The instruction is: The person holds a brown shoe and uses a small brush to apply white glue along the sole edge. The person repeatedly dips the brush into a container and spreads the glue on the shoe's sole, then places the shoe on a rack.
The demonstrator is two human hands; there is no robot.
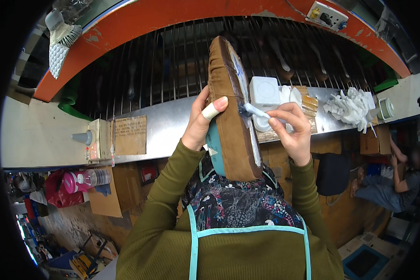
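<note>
My left hand (204,119), with white tape around its thumb, grips a brown suede shoe upper (231,135) on its side. A teal shoe last (216,151) shows inside the upper. The bottom of the shoe faces right, with a whitish smear along its dark edge and blue marks near the far end. My right hand (291,128) pinches a small pale-handled brush (256,111). The brush's dark head touches the shoe's bottom edge around its middle. The fingers of my left hand behind the shoe are hidden.
A metal-topped bench (168,112) runs across, with a dark bar rack (149,60) behind it. On the bench are a white square container (265,92), a heap of crumpled white material (349,108) and a cardboard piece (131,135). At far right, another person (387,186) sits.
</note>
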